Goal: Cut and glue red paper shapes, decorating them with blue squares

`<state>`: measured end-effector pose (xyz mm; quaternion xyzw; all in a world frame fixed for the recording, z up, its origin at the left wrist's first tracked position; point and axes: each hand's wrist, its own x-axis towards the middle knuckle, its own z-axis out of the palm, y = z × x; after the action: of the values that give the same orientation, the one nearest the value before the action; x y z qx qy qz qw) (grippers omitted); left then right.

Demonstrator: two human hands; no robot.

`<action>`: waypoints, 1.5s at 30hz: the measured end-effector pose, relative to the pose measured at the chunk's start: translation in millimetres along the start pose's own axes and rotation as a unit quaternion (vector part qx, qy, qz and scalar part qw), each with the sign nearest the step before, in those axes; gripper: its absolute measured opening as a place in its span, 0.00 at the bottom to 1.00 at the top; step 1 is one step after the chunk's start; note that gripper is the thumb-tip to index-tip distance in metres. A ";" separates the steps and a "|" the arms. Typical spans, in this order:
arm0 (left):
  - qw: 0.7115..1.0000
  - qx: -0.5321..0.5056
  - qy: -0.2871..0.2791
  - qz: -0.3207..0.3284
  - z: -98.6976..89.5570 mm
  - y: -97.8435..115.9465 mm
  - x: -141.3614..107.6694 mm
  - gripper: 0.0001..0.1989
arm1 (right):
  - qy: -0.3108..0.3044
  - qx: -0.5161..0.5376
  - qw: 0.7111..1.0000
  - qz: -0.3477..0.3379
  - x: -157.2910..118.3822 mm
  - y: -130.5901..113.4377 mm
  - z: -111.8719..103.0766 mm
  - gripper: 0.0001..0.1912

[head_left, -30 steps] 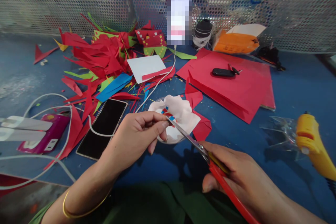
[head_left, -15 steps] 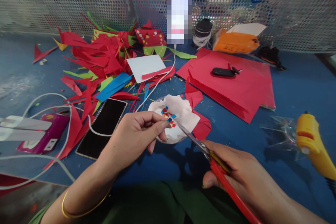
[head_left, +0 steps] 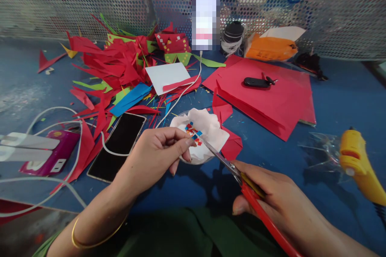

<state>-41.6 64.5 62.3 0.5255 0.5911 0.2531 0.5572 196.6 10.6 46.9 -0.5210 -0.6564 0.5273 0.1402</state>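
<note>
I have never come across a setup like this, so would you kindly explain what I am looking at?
There is no machine here, only a person's two bare hands. Every picture comes from one camera worn on the head, looking forward and down.

The right hand holds scissors. The left hand seems to pinch a tiny blue piece near the blade tips, over a white dish with small coloured bits in it.

Around them on the blue table lie red sheets, paper scraps, a black phone and a yellow tool.
</note>
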 end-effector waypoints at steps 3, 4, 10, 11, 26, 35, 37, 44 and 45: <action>1.000 -0.006 -0.002 0.001 0.4 0.1 1.3 0.09 | -0.005 -0.004 1.000 0.005 0.0 -0.5 -0.4 0.03; 1.000 -0.006 -0.003 0.001 0.3 0.1 1.7 0.09 | -0.005 -0.005 1.000 0.006 -0.2 -0.6 -0.4 0.03; 1.000 -0.001 -0.003 0.003 -1.1 -1.0 0.1 0.10 | -0.001 -0.005 1.000 0.000 -0.4 0.1 0.1 0.03; 1.000 -0.001 -0.003 0.002 -1.2 -1.0 -0.3 0.10 | 0.000 -0.006 1.000 -0.001 -0.2 0.3 0.2 0.02; 1.000 0.004 -0.002 0.001 -0.6 -1.1 1.9 0.09 | 0.005 -0.011 1.000 -0.017 0.3 3.8 1.3 0.01; 1.000 0.004 0.005 0.000 -0.1 1.3 0.6 0.09 | 0.024 -0.003 0.999 0.024 0.4 -2.3 -0.7 0.02; 1.000 -0.003 0.006 0.002 0.0 1.8 0.3 0.09 | 0.056 -0.025 0.998 0.019 0.4 -2.4 -1.6 0.08; 1.000 -0.016 0.019 0.004 0.8 3.8 1.3 0.11 | 0.062 -0.061 0.996 0.007 0.7 1.3 -0.2 0.14; 1.000 -0.016 0.019 0.004 1.0 4.1 1.4 0.11 | 0.059 -0.065 0.996 0.007 0.8 1.6 0.2 0.13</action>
<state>-39.0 66.8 65.0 0.5139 0.5957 0.2747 0.5528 197.0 11.0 45.2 -0.5641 -0.6761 0.4527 0.1405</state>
